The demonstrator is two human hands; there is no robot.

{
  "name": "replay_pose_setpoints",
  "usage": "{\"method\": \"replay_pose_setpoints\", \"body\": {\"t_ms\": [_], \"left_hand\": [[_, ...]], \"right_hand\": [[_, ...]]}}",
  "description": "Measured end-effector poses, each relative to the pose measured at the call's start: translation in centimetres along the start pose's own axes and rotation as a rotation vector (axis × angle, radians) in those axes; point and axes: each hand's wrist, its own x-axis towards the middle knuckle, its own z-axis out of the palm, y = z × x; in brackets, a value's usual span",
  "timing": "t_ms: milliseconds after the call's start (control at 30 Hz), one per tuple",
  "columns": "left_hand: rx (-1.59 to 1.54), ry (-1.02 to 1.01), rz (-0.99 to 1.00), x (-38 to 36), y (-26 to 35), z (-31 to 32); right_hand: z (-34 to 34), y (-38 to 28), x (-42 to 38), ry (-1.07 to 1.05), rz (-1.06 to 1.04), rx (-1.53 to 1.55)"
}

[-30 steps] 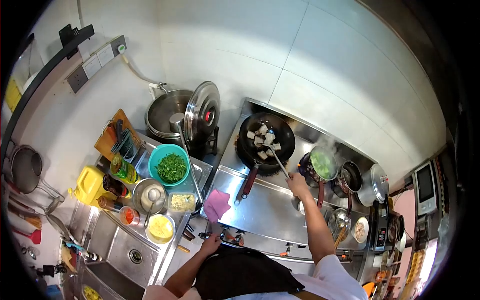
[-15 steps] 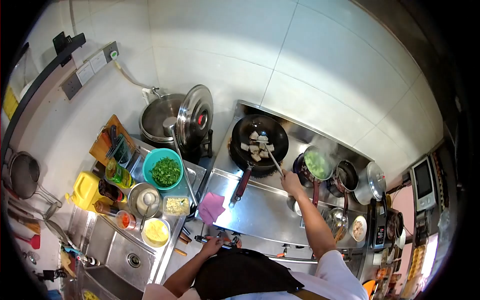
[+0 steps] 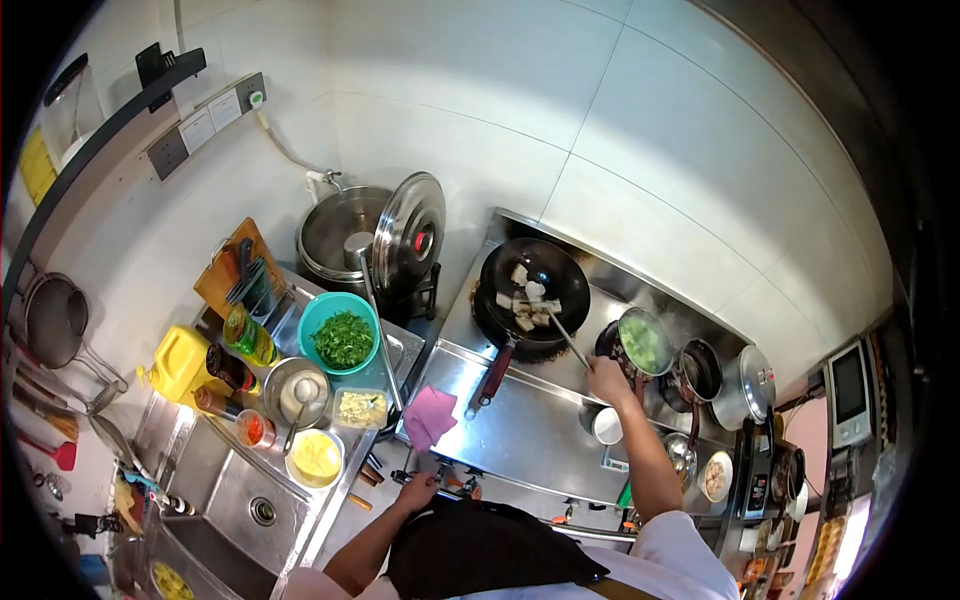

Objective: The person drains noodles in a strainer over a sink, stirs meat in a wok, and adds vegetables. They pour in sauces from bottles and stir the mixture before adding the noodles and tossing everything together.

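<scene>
My right hand is closed around the handle of a spatula, whose far end lies among pale chunks in a black wok. The wok sits on the stove, its dark red handle pointing toward me. My left hand is low at the stove's front edge, fingers wrapped on a black handle there. Above that hand, a pink cloth lies on the steel top. A white cup stands below my right wrist.
Right of the wok, a pan of green vegetables steams beside a dark pot and a lidded pot. At left are a teal bowl of chopped greens, a yellow jug, bottles, small bowls and a sink.
The spatula has shifted within the wok and the pale chunks lie differently. My view has swung slightly, so most things sit further right. My left hand stays at the stove's front.
</scene>
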Motion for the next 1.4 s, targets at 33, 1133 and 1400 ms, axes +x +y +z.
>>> {"method": "replay_pose_setpoints", "body": {"t_ms": [33, 1133, 1400], "left_hand": [[0.029, 0.001, -0.015, 0.0, 0.0, 0.1], [0.052, -0.176, -0.015, 1.0, 2.0, 3.0], [0.077, -0.166, 0.001, 0.4, 3.8, 0.8]], "right_hand": [[0.2, -0.1, 0.0, -0.021, -0.036, -0.067], [-1.7, 0.3, -3.0, 0.040, -0.002, -0.107], [0.1, -0.6, -1.7, -0.007, 0.020, -0.101]]}}
